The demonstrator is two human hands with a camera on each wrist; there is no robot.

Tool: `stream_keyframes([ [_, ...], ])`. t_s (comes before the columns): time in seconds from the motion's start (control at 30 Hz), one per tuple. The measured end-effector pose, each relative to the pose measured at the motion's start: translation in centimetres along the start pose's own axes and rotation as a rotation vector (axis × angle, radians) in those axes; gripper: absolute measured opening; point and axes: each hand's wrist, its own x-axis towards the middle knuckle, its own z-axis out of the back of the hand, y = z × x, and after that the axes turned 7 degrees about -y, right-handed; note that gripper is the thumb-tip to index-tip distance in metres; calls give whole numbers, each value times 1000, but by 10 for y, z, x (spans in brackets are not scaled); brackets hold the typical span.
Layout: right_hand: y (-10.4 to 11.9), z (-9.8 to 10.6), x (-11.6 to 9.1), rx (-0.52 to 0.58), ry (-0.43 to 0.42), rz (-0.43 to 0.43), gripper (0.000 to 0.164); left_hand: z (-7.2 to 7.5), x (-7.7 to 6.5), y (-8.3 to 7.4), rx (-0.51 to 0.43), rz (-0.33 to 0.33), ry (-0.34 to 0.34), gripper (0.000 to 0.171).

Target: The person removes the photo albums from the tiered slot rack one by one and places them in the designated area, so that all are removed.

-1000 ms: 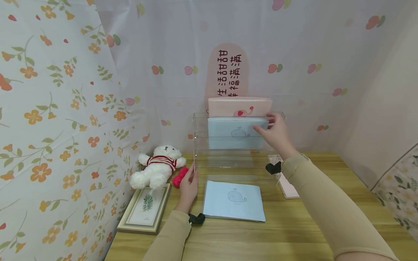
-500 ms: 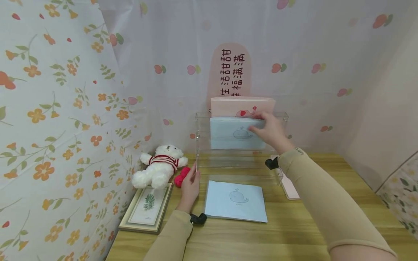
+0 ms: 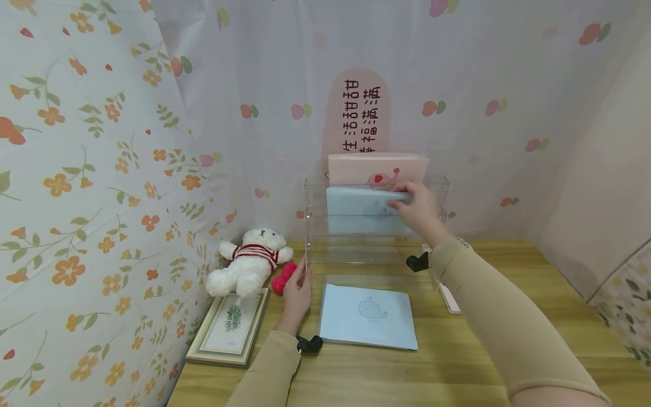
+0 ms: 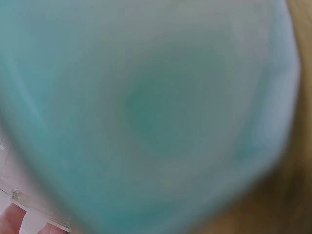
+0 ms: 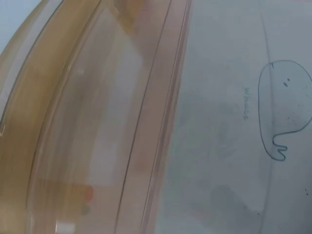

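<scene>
Upright blue booklet [image 3: 348, 210] looks light, kinda floppy, so we'd grip its top edge, where our right hand [image 3: 421, 211] pinches it.

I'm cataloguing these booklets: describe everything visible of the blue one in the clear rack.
The blue booklet is pale and looks like paper, with a line-drawn whale on its front and small lettering by the drawing. It stands roughly upright in the clear rack, in front of the pink booklet, its lower part showing through transparent panels. The right hand pinches its top edge toward the right end. Its back is hidden.
</scene>
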Motion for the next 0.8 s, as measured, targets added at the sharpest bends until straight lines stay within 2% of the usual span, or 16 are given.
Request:
stream_keyframes([
  [0.3, 7, 6, -11, 79, -185, 78, 21, -1, 0, -8, -28, 92, 34, 51],
  [0.6, 19, 26, -29, 203, -388, 199, 22, -1, 2, -6, -37, 78, 29, 49],
  [0.8, 13, 46, -51, 208, -463, 206, 20, 0, 2, -6, -42, 72, 22, 50],
])
